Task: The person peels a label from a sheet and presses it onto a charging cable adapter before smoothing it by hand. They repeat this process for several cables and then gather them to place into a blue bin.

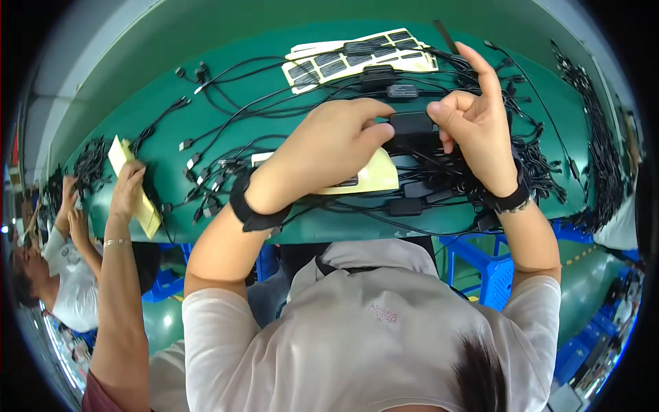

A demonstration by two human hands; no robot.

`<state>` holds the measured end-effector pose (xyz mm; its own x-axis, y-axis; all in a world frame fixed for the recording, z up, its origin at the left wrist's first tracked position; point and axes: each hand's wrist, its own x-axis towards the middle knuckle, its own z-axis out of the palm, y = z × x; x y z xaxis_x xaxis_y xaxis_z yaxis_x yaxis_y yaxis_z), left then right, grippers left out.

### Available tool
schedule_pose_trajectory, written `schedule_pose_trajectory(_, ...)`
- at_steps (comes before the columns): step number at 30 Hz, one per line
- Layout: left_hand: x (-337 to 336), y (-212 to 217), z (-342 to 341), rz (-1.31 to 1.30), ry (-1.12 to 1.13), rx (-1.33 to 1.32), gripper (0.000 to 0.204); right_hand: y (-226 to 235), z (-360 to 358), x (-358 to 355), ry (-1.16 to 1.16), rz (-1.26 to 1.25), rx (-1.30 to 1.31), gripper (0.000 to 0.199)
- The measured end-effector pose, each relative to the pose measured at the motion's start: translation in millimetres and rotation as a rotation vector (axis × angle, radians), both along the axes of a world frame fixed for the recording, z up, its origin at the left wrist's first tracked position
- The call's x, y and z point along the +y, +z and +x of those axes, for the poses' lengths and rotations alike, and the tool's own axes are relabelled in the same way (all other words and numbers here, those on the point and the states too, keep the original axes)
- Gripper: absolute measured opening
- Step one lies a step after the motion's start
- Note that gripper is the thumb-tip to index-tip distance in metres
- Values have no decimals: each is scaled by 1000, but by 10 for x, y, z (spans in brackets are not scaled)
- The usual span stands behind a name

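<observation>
Item in work: black adapter box (412, 123) at 12 o'clock, pinched betw. my left hand (329, 147) and right hand (473, 113), both closed on it. Label sheets (322, 69) at 11 part-used; many cables (226, 130) on desk (206, 55) prob. still to do.

Cables (274, 103) are sprawling over most of the green table (171, 41), tangling thickest under my right hand (473, 123) and piling along the right edge (590, 130). Sheets of labels (357, 58) are blocking the far middle. A yellow pad (374, 175) is lying just beneath my left hand (329, 147). A neighbour's hand (127, 189) is holding a yellow stack (134, 185) at the left edge. Bare cloth is showing only along the far left rim.
</observation>
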<state>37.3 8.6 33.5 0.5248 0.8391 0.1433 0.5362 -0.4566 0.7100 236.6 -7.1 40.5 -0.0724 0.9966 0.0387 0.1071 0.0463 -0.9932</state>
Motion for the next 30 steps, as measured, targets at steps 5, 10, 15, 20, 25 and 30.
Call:
schedule_pose_trajectory(5, 57, -191, 6, 110, -4, -66, 21, -19, 110, 139, -35, 107, -92, 48)
schedule_pose_trajectory(10, 6, -195, -62, 479, 47, 51, 20, 260, 77, 129, -45, 153, 51, 22)
schedule_pose_trajectory(15, -2, -247, -66, 628, 51, 136, 21, 196, 62, 124, 66, -235, 96, 8)
schedule_pose_trajectory(20, -35, -303, -86, 586, 57, 120, 29, 88, -64, 89, 25, -192, 37, 7)
schedule_pose_trajectory(25, -8, -403, -86, 715, 30, 118, 31, -8, -76, 98, 10, -205, -35, 10)
schedule_pose_trajectory(30, -10, -423, -73, 765, 28, 121, 32, -10, -56, 121, 28, -201, -81, 12)
